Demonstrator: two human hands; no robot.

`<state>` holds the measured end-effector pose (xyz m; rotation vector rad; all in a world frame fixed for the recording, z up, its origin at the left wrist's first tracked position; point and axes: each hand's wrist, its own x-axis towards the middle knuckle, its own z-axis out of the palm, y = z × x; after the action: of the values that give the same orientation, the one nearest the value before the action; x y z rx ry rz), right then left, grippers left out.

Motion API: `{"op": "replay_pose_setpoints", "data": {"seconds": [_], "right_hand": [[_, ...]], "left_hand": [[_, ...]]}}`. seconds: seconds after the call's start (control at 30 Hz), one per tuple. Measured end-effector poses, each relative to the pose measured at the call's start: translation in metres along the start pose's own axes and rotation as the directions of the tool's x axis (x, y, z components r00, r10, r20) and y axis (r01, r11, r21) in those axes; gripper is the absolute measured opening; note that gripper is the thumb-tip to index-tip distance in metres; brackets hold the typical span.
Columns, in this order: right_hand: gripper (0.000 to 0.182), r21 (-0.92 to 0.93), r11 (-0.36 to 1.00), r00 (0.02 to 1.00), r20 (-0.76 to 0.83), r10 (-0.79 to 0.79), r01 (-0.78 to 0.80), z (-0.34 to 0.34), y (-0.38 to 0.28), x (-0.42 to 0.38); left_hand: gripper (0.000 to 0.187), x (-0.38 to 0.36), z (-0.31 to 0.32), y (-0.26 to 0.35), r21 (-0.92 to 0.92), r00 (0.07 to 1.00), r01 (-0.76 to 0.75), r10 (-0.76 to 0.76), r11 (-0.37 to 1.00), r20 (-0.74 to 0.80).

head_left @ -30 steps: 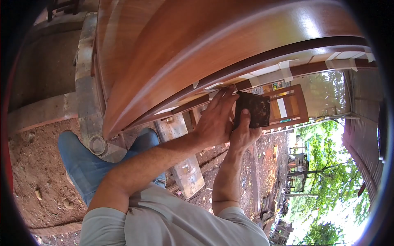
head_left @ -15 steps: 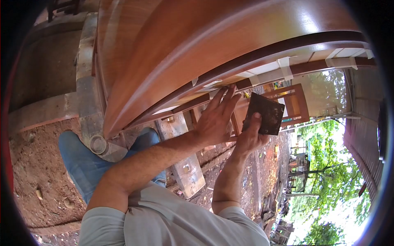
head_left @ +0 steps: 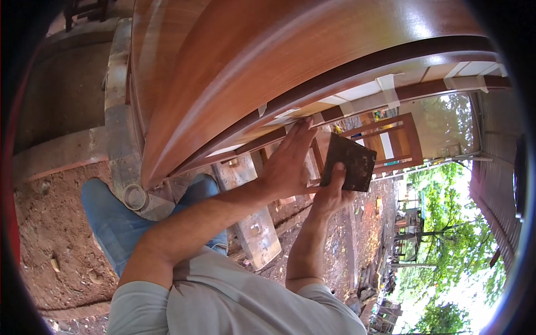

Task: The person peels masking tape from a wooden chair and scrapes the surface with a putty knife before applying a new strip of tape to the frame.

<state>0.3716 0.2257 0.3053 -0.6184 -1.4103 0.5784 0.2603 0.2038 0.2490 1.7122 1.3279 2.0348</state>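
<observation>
Reaching up in the head view, the left hand is resting its extended, nearly closed-up fingers at the taped edge below the polished wooden panel. Just beside it, the right hand is pinching the dark rectangular block between its thumb in front and fingers behind; moving the block would seem to be calling for clearance from the left hand.

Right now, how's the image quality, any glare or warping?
Head view: round dark corners and fisheye bending, especially along the wooden panel; white glare at its upper right; background blown out around the foliage; dark block in the right hand fairly distinct.
</observation>
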Motion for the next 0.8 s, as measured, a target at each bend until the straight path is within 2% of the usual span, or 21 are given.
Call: {"op": "replay_pose_setpoints", "data": {"seconds": [0.03,0.1,0.13,0.2,0.3,0.4,0.6,0.7,0.8], "right_hand": [[0.039,-0.006,1.0,0.999,0.036,-0.016,0.016,-0.002,0.004,0.0],[0.043,-0.016,0.999,0.993,0.107,-0.046,0.048,-0.005,0.014,0.002],[0.04,-0.004,0.998,0.99,0.122,-0.068,0.069,0.001,0.014,0.002],[0.035,0.026,0.993,0.982,0.151,-0.114,0.111,0.017,0.012,0.002],[0.029,-0.073,0.986,0.964,0.232,-0.128,0.148,0.021,0.02,0.006],[0.025,-0.056,0.983,0.964,0.216,-0.157,0.173,0.028,0.026,0.007],[0.024,-0.165,0.945,0.944,0.222,-0.244,0.283,0.024,0.046,0.011],[0.025,-0.239,0.946,0.955,0.251,-0.16,0.221,0.024,0.036,0.002],[0.026,-0.233,0.958,0.969,0.219,-0.116,0.167,0.026,0.041,-0.007]], "left_hand": [[0.118,-0.003,-0.001,-0.003,0.015,1.0,0.002,-0.002,1.0,0.005],[0.107,-0.009,-0.001,-0.006,0.019,1.0,0.028,-0.028,0.999,0.007],[0.095,-0.013,-0.001,-0.005,0.009,0.999,0.05,-0.05,0.999,0.004],[0.086,-0.017,-0.003,-0.007,0.0,0.998,0.064,-0.064,0.998,-0.005],[0.086,-0.024,-0.001,-0.014,0.005,0.999,0.047,-0.047,0.999,-0.021],[0.086,-0.028,-0.002,-0.016,0.019,0.998,0.057,-0.056,0.998,-0.029],[0.088,-0.041,0.0,-0.024,0.052,0.998,0.049,-0.047,0.997,-0.046],[0.088,-0.044,-0.002,-0.024,0.07,0.997,0.06,-0.056,0.996,-0.051],[0.088,-0.046,-0.004,-0.024,0.086,0.997,0.067,-0.062,0.994,-0.051]]}}
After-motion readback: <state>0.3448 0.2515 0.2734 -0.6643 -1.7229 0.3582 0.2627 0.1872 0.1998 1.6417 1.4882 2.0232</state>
